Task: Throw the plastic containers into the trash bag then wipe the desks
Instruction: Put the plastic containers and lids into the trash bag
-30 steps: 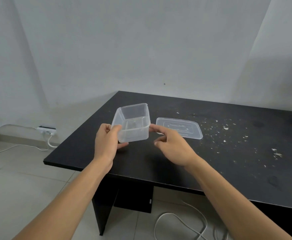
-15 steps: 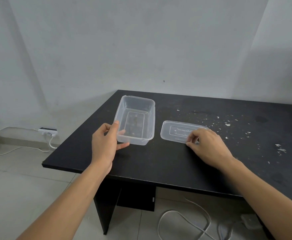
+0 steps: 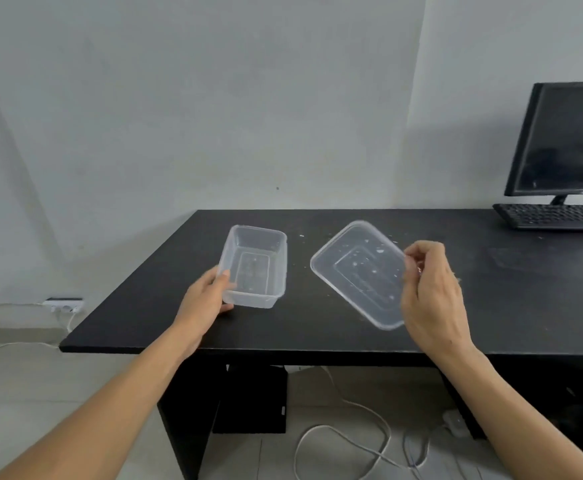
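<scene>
Container (image 3: pixel 255 268), on bench (image 3: pixel 317 336): left grip (image 3: pixel 203 303) clamped on its corner. Lid (image 3: pixel 359 271), right of container: right grip (image 3: pixel 432 296) pinching its edge.

You have nothing legible in front of you. The clear lid (image 3: pixel 359 271) carries a raised rectangular panel in its middle, but any lettering on it is too faint to make out. The container (image 3: pixel 255 268) shows a similar panel on its floor, equally unreadable. The monitor (image 3: pixel 567 140) has a small pale mark on its lower frame, too small to read, and the keys of the keyboard (image 3: pixel 556 216) are a blur.
</scene>
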